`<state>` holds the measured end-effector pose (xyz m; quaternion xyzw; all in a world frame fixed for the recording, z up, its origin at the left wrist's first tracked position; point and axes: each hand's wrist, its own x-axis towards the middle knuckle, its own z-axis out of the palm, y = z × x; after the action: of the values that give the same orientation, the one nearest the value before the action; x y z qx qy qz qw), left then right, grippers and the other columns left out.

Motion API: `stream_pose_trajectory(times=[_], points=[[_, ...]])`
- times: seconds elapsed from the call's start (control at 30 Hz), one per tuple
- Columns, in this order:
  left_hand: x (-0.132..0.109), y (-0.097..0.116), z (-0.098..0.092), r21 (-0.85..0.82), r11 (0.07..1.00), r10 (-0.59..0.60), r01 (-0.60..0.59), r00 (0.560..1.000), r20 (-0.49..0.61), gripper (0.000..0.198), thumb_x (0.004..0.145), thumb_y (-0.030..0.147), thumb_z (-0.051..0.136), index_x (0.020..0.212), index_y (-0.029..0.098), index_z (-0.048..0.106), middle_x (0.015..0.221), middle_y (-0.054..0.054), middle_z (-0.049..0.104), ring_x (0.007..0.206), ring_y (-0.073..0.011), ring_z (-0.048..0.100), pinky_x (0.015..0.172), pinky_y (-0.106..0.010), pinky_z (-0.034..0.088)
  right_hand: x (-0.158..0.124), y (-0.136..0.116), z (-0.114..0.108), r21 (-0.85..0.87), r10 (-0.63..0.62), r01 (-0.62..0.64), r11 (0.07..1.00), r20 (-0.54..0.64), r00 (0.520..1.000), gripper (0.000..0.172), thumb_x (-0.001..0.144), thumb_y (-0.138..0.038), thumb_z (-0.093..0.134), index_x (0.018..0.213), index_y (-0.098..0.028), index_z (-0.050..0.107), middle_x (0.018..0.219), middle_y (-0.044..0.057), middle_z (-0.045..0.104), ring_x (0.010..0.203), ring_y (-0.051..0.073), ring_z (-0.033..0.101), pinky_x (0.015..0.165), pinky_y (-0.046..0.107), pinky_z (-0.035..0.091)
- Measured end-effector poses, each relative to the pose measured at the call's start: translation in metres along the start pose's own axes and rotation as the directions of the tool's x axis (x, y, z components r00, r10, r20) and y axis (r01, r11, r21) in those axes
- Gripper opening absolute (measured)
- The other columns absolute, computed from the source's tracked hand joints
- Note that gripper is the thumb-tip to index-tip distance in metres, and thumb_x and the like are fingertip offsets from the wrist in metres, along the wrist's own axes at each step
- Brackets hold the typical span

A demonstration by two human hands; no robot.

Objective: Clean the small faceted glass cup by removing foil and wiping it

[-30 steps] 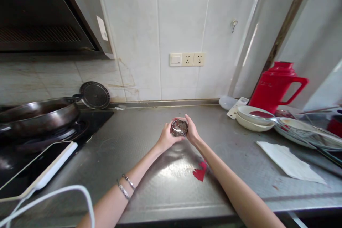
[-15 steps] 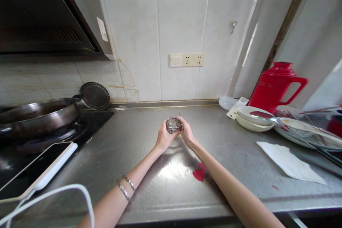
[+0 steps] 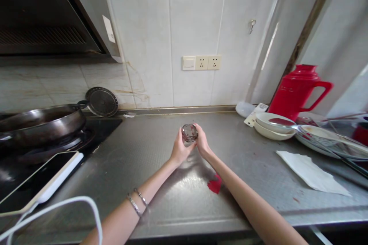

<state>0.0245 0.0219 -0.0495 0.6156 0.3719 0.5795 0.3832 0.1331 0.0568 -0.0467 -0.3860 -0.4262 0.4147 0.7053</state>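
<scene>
A small clear glass jar (image 3: 189,133) is held between both hands above the steel counter (image 3: 161,168), a little in front of the wall. My left hand (image 3: 179,151) wraps its fingers round the jar's left side from below. My right hand (image 3: 202,142) grips the jar's right side with closed fingers. The inside of the jar looks dark and shiny; I cannot tell what it contains. Two bracelets ring my left wrist.
A dark wok (image 3: 40,122) sits on the stove at left, a round lid (image 3: 102,102) behind it. A tablet (image 3: 37,180) with white cable lies front left. A red scrap (image 3: 215,185) lies under my right forearm. Right: red thermos (image 3: 299,91), bowls (image 3: 273,126), plates, paper napkin (image 3: 312,173).
The jar has turned in my hands, from showing its mouth to standing more upright, and both hands have shifted slightly over the counter.
</scene>
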Motion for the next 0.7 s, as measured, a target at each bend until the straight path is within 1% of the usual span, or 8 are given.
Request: stream_pose_trajectory(times=[0.07, 0.1, 0.2, 0.27, 0.33, 0.4, 0.57, 0.7], points=[[0.0, 0.0, 0.001, -0.084, 0.996, -0.004, 0.01, 0.997, 0.072, 0.081, 0.064, 0.031, 0.078, 0.133, 0.019, 0.036, 0.131, -0.017, 0.052, 0.112, -0.0258, 0.059, 0.096, -0.04, 0.047, 0.005, -0.007, -0.005, -0.013, -0.019, 0.019, 1.0, -0.002, 1.0, 0.042, 0.078, -0.054, 0.053, 0.099, -0.022, 0.069, 0.106, 0.002, 0.07, 0.107, 0.023, 0.058, 0.092, 0.034, 0.044], [0.001, 0.001, 0.0, -0.095, 0.995, -0.007, 0.015, 0.996, 0.083, 0.076, 0.066, 0.031, 0.077, 0.13, 0.019, 0.038, 0.131, -0.016, 0.052, 0.107, -0.0248, 0.062, 0.092, -0.039, 0.05, 0.006, -0.01, -0.007, -0.015, -0.016, 0.016, 1.0, 0.005, 1.0, 0.043, 0.078, -0.056, 0.052, 0.098, -0.022, 0.069, 0.103, 0.003, 0.071, 0.104, 0.024, 0.06, 0.091, 0.034, 0.045], [0.006, 0.003, -0.007, -0.003, 1.0, 0.024, -0.024, 0.999, 0.026, 0.071, 0.061, 0.032, 0.081, 0.121, 0.02, 0.046, 0.125, -0.014, 0.054, 0.094, -0.0226, 0.065, 0.079, -0.036, 0.055, 0.008, -0.019, -0.009, -0.008, 0.028, -0.028, 1.0, 0.053, 0.998, 0.048, 0.076, -0.061, 0.052, 0.093, -0.02, 0.071, 0.094, 0.004, 0.073, 0.094, 0.025, 0.064, 0.085, 0.035, 0.047], [0.009, 0.003, -0.01, 0.109, 0.991, 0.083, -0.082, 0.997, -0.001, 0.075, 0.052, 0.032, 0.086, 0.116, 0.019, 0.051, 0.115, -0.012, 0.057, 0.094, -0.0235, 0.064, 0.08, -0.037, 0.054, 0.007, -0.024, -0.009, -0.008, 0.069, -0.069, 0.998, 0.121, 0.99, 0.052, 0.076, -0.065, 0.051, 0.09, -0.019, 0.072, 0.091, 0.005, 0.074, 0.09, 0.025, 0.066, 0.083, 0.035, 0.048], [0.01, 0.001, -0.012, 0.201, 0.972, 0.128, -0.126, 0.992, 0.002, 0.078, 0.044, 0.031, 0.089, 0.113, 0.017, 0.054, 0.107, -0.01, 0.059, 0.097, -0.0257, 0.062, 0.087, -0.04, 0.051, 0.005, -0.027, -0.009, -0.027, 0.099, -0.096, 0.995, 0.197, 0.975, 0.057, 0.076, -0.067, 0.049, 0.088, -0.018, 0.073, 0.089, 0.006, 0.074, 0.087, 0.025, 0.066, 0.082, 0.035, 0.048], [0.009, -0.001, -0.011, 0.241, 0.961, 0.132, -0.131, 0.991, 0.014, 0.079, 0.042, 0.032, 0.09, 0.111, 0.016, 0.055, 0.106, -0.01, 0.06, 0.101, -0.0273, 0.06, 0.091, -0.042, 0.048, 0.004, -0.028, -0.009, -0.063, 0.119, -0.107, 0.992, 0.244, 0.962, 0.06, 0.076, -0.07, 0.047, 0.088, -0.017, 0.074, 0.088, 0.007, 0.074, 0.085, 0.025, 0.067, 0.081, 0.035, 0.048], [0.004, 0.0, -0.005, 0.141, 0.989, 0.038, -0.048, 0.997, 0.074, 0.071, 0.059, 0.032, 0.083, 0.118, 0.017, 0.047, 0.109, -0.011, 0.064, 0.1, -0.0234, 0.063, 0.09, -0.038, 0.049, 0.006, -0.021, -0.009, -0.076, 0.149, -0.135, 0.988, 0.24, 0.959, 0.061, 0.076, -0.07, 0.047, 0.092, -0.018, 0.074, 0.087, 0.006, 0.075, 0.086, 0.026, 0.067, 0.083, 0.037, 0.049], [0.007, 0.006, -0.006, 0.153, 0.988, 0.022, -0.013, 0.998, -0.056, 0.067, 0.06, 0.028, 0.081, 0.114, 0.016, 0.045, 0.11, -0.013, 0.064, 0.099, -0.0231, 0.064, 0.088, -0.038, 0.049, 0.002, -0.008, -0.003, -0.052, 0.082, -0.073, 0.996, 0.219, 0.972, 0.053, 0.077, -0.065, 0.051, 0.101, -0.023, 0.071, 0.103, 0.003, 0.072, 0.103, 0.026, 0.062, 0.093, 0.038, 0.046]])
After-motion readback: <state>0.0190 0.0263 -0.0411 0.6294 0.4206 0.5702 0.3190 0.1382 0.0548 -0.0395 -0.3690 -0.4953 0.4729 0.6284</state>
